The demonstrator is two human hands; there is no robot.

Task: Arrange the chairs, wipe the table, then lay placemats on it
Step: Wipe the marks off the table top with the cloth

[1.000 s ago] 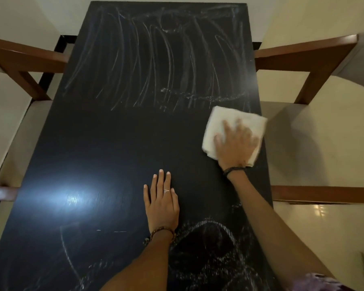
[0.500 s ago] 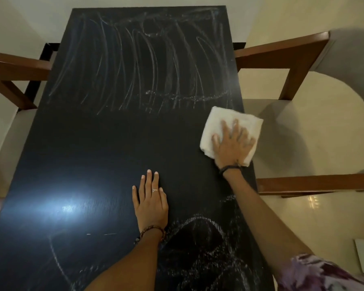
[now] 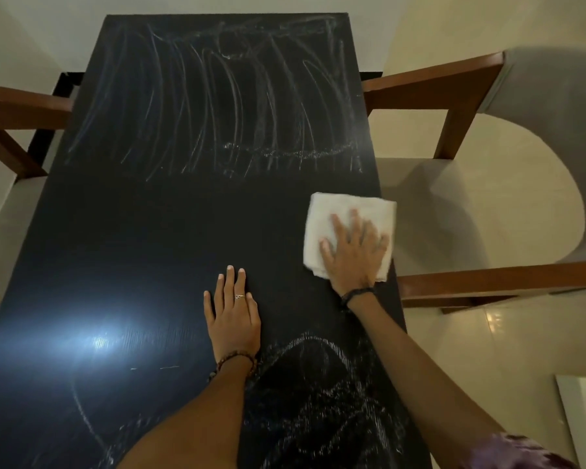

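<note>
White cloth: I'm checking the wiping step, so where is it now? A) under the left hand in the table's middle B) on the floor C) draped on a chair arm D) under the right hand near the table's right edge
D: the right hand presses the white cloth flat at the right edge of the table.

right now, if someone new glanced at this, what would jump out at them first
The white cloth stands out most, pressed flat under the right hand at the right edge of the dark table. Next come the pale streaks smeared across the table's far half, and a bright glare on its near left. The left hand rests flat near the middle.
</note>
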